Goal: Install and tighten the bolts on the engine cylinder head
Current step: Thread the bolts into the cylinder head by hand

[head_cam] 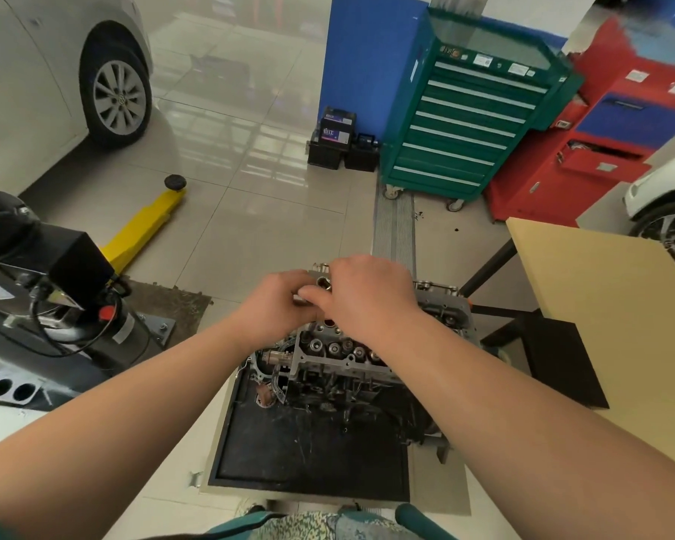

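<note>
The engine cylinder head (340, 350), grey metal with a row of round valve caps, stands on a black-topped cart (308, 450) in front of me. Both hands meet above its far end. My left hand (279, 302) and my right hand (363, 292) together hold a small shiny metal part (323, 283) with a round socket-like opening between their fingertips. Which fingers pinch it is partly hidden. Much of the head's far side lies behind my hands and forearms.
A wooden table (608, 305) with black legs stands to the right. A green tool cabinet (472, 111) and a red cabinet (608, 142) are behind. A yellow lift arm (145, 228) and black lift base (55, 305) sit left; cars at both sides.
</note>
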The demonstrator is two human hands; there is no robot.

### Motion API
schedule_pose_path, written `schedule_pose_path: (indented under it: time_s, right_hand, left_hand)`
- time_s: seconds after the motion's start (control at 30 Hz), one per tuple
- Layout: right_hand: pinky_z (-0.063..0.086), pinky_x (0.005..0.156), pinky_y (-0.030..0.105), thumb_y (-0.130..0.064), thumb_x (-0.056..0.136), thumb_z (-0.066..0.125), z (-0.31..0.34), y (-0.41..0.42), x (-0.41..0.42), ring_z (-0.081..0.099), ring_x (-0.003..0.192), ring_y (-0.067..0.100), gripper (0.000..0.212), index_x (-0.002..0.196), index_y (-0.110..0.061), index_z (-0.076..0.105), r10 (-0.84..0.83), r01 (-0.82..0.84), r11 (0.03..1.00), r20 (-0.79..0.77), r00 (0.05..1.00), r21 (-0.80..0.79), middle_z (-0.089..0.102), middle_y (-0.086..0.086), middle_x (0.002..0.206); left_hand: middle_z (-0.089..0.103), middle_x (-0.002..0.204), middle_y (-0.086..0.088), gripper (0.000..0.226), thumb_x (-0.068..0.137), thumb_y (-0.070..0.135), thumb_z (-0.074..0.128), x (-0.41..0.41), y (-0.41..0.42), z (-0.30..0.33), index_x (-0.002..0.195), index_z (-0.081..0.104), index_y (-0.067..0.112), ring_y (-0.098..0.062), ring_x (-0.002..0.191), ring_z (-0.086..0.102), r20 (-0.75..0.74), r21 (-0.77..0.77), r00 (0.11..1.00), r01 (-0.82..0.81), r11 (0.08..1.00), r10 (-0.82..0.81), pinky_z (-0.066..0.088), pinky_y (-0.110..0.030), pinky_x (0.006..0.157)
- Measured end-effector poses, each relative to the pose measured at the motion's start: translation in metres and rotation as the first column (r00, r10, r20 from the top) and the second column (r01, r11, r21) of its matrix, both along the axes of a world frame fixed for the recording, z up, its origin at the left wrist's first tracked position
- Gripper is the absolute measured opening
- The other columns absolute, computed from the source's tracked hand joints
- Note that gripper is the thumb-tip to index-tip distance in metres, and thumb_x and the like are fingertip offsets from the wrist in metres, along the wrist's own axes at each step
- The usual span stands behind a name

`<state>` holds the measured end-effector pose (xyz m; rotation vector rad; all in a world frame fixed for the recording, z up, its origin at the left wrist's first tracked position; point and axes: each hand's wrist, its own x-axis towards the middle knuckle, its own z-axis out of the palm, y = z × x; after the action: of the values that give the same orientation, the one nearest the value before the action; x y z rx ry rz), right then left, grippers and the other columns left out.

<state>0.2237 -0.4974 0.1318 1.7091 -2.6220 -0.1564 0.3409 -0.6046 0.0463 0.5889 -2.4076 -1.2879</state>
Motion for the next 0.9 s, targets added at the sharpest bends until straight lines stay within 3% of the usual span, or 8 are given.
schedule_pose_path:
  time_s: [0.13,0.2,0.37,0.5,0.57,0.67,0.8,0.9]
  right_hand:
    - [0.051,0.072,0.039,-0.047,0.098,0.063,-0.002,0.002,0.000,0.063,0.102,0.025,0.037,0.125,-0.023,0.056,0.177,-0.169,0.984,0.182,0.967,-0.056,0.059,-0.002,0.117]
    - [0.049,0.071,0.038,-0.032,0.100,0.062,-0.002,0.003,-0.003,0.062,0.100,0.026,0.024,0.121,-0.020,0.059,0.190,-0.184,0.982,0.215,0.958,-0.045,0.058,-0.001,0.113]
    - [0.029,0.051,0.030,-0.076,0.096,0.044,0.001,-0.004,-0.001,0.056,0.075,0.024,0.052,0.089,-0.026,0.056,0.014,-0.014,1.000,0.002,1.000,0.014,0.048,-0.005,0.074]
    - [0.053,0.072,0.039,-0.046,0.096,0.066,0.002,0.003,-0.004,0.061,0.099,0.021,0.036,0.125,-0.024,0.061,0.245,-0.235,0.969,0.219,0.945,-0.071,0.057,-0.005,0.114]
    - [0.050,0.073,0.037,-0.028,0.098,0.067,0.003,0.003,-0.008,0.061,0.098,0.025,0.026,0.122,-0.019,0.062,0.249,-0.245,0.968,0.239,0.939,-0.050,0.055,0.000,0.112]
    - [0.042,0.061,0.036,-0.057,0.102,0.054,0.004,-0.001,-0.007,0.060,0.086,0.025,0.038,0.102,-0.020,0.064,0.114,-0.114,0.993,0.106,0.988,-0.007,0.058,0.000,0.093]
    - [0.048,0.064,0.037,-0.067,0.096,0.055,0.003,-0.001,-0.006,0.060,0.090,0.023,0.048,0.113,-0.022,0.062,0.191,-0.189,0.982,0.098,0.977,-0.032,0.059,-0.003,0.102]
    - [0.054,0.076,0.043,-0.035,0.098,0.066,0.005,0.002,-0.009,0.061,0.103,0.027,0.031,0.123,-0.019,0.059,0.273,-0.280,0.960,0.226,0.935,-0.001,0.057,0.001,0.115]
  left_hand:
    - [0.073,0.088,-0.012,0.011,0.082,-0.007,0.075,-0.003,-0.006,-0.005,0.087,0.075,0.002,-0.025,0.083,0.070,0.018,0.014,1.000,-0.008,1.000,0.007,0.056,-0.041,0.076]
    - [0.076,0.094,-0.005,0.014,0.087,-0.002,0.077,-0.002,-0.007,-0.002,0.100,0.076,0.005,-0.020,0.092,0.073,0.026,0.051,0.999,0.028,0.998,-0.029,0.059,-0.037,0.088]
    - [0.067,0.073,0.019,0.041,0.079,-0.002,0.083,-0.002,-0.005,0.000,0.074,0.063,0.034,-0.005,0.068,0.061,0.012,0.018,0.999,0.031,0.999,-0.031,0.047,-0.017,0.062]
    - [0.075,0.087,-0.020,0.017,0.079,-0.004,0.080,-0.004,-0.012,0.001,0.092,0.071,0.002,-0.022,0.077,0.064,0.073,0.066,0.997,-0.031,0.997,0.026,0.056,-0.050,0.075]
    - [0.081,0.088,0.003,0.025,0.082,0.005,0.086,-0.002,-0.014,0.000,0.097,0.074,0.020,-0.006,0.084,0.073,0.052,0.161,0.999,-0.013,0.987,0.004,0.056,-0.027,0.073]
    - [0.073,0.082,0.029,0.043,0.084,0.005,0.086,0.004,-0.006,0.002,0.090,0.065,0.042,0.007,0.081,0.070,0.030,0.107,0.998,0.050,0.993,-0.053,0.048,-0.007,0.073]
    - [0.071,0.076,-0.007,0.011,0.084,-0.001,0.081,0.001,-0.007,-0.009,0.081,0.072,0.004,-0.022,0.071,0.065,0.018,0.031,1.000,-0.004,0.999,0.004,0.052,-0.042,0.065]
    - [0.079,0.087,-0.003,0.011,0.089,0.001,0.080,0.004,-0.009,-0.010,0.099,0.076,0.004,-0.010,0.085,0.074,0.015,0.121,0.999,0.032,0.992,-0.034,0.057,-0.031,0.077]
